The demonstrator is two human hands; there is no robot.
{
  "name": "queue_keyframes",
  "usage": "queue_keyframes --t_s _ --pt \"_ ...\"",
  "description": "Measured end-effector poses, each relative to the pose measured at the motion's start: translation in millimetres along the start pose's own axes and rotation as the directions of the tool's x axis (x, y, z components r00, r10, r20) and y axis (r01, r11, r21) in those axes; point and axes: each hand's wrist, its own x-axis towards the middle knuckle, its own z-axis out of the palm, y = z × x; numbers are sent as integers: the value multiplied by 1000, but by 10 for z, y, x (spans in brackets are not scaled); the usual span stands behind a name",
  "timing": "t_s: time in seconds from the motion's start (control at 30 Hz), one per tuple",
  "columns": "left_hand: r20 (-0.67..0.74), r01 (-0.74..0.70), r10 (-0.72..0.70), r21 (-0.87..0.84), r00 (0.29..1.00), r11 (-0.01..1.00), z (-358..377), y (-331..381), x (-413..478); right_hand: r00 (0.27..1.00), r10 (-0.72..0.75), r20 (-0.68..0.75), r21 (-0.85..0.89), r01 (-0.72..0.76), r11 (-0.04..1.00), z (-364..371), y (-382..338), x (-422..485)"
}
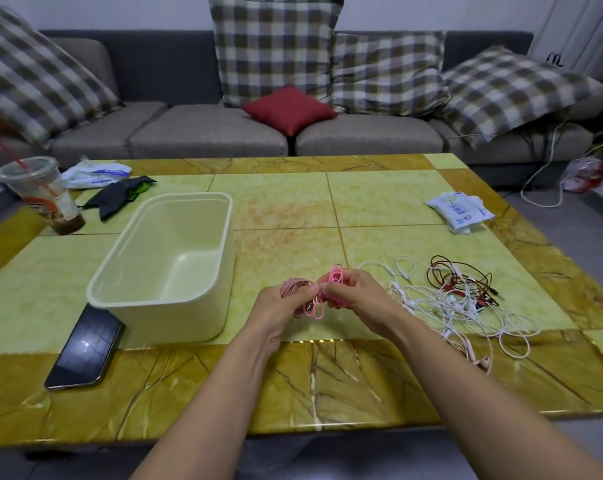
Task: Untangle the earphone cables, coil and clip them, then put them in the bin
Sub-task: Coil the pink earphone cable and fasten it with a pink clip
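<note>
My left hand (282,304) grips a coiled pale pink earphone cable (292,286) just above the table. My right hand (353,292) pinches a bunch of bright pink loops (336,275), which hang between both hands. To the right lies a tangle of white earphone cables (445,303), with a dark red cable (461,277) behind it. A pair of pale pink earbuds (480,360) lies near the front edge. The cream plastic bin (175,306) stands open and holds nothing, left of my hands.
A black phone (85,348) lies in front of the bin. A plastic cup with a red straw (43,195), a dark cloth (120,195) and a white packet (95,173) sit at the back left. Another white packet (461,211) lies at the right. A sofa with cushions stands behind the table.
</note>
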Motion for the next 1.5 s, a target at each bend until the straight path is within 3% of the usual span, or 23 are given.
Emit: queue_keyframes --t_s 0.17,0.27,0.37,0.47,0.53,0.63,0.7,0.8,0.87,1.17,1.27,1.33,1.5 --pt "19 105 -104 -89 994 990 -47 -78 89 1000 28 2 35 -28 999 37 4 52" --pt "36 148 -143 -241 989 959 -72 -117 160 999 43 -21 85 -41 996 62 8 92" --pt "-8 125 -134 -306 991 944 -111 -112 211 974 66 -218 136 -37 990 47 -10 189" --pt "-24 128 -144 -328 989 936 -134 -116 253 882 30 -469 146 44 988 -19 -19 337" --pt "-29 146 -165 -337 986 930 -131 -118 265 876 40 -480 74 -5 997 -37 14 398" --pt "-49 148 -174 -332 984 932 -112 -135 298 907 39 -419 -335 -195 922 2 34 366" --pt "-60 142 -171 -331 983 933 -95 -148 327 931 -76 -358 -523 -132 842 42 -14 300" --pt "-63 132 -163 -343 985 930 -68 -152 322 980 -173 -96 -390 123 913 50 -112 203" --pt "-22 150 -169 -361 985 921 -40 -138 286 981 -193 23 -335 189 923 104 -130 138" --pt "114 262 -236 -445 965 856 53 -77 63 983 -150 -107 63 157 986 30 -186 -114" --pt "71 233 -227 -471 971 851 45 -70 54 969 -11 -247 360 102 927 -11 -233 -153" --pt "33 208 -220 -487 975 848 57 -67 38 962 90 -257 482 47 875 -20 -276 -185" --pt "-50 147 -188 -444 981 884 136 -63 -36 983 101 -154 238 -63 969 44 -277 -254"
